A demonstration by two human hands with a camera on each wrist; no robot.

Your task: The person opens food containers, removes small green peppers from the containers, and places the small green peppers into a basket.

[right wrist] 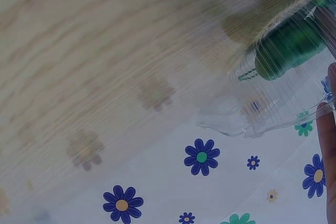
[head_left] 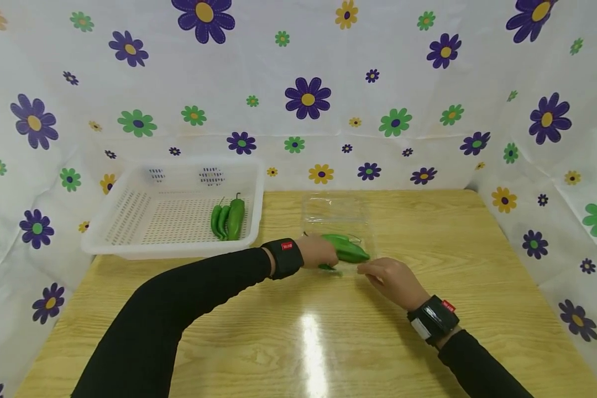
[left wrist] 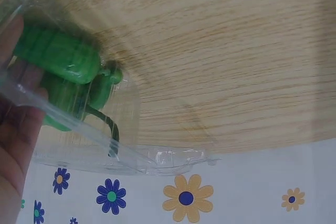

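A clear plastic box (head_left: 335, 210) with its lid folded back lies on the table, and green peppers (head_left: 348, 249) are inside it. My left hand (head_left: 319, 250) reaches into the box's left side with curled fingers and grips a green pepper, whose tip (head_left: 330, 268) shows below the hand. The left wrist view shows that hand's fingers (left wrist: 21, 135) against peppers (left wrist: 58, 53), seen partly through the plastic. At the box's near right corner, my right hand (head_left: 395, 282) holds the edge between fingertips and thumb; its fingers (right wrist: 326, 135) show beside the clear wall.
A white perforated basket (head_left: 174, 246) stands at the back left of the wooden table (head_left: 258, 331), with 3 green peppers (head_left: 228, 219) at its right end. A flower-patterned cloth (head_left: 258, 61) hangs behind and along both sides.
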